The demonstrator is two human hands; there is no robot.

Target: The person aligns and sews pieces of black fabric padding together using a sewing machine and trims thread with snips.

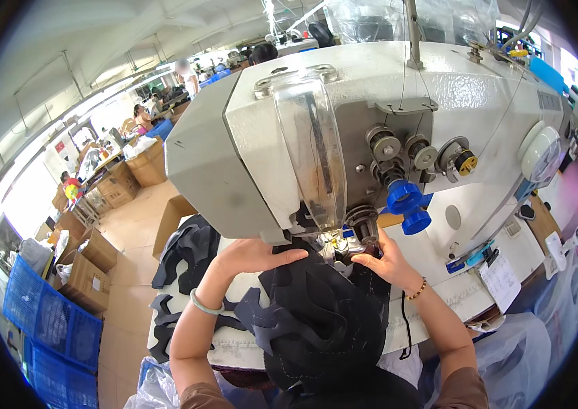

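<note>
Dark fabric pieces (309,310) with curved, cut-out edges lie bunched at the sewing machine (370,82), spilling over the table's near edge. My left hand (255,258) is closed on the fabric just left of the needle area, its thumb stretched across the cloth. The machine head hides its other fingers. To the right of the presser foot (340,247), my right hand (391,262) rests by the fabric, open, with thumb and forefinger apart. The cloth's edge under the foot is too small to make out.
More dark cut pieces (190,252) lie on the white table (234,347) at left. Blue tension knobs (404,198) jut out above my right hand. Clear plastic bags (513,354) hang at lower right. Blue crates (50,300) and cardboard boxes (84,279) stand across the aisle.
</note>
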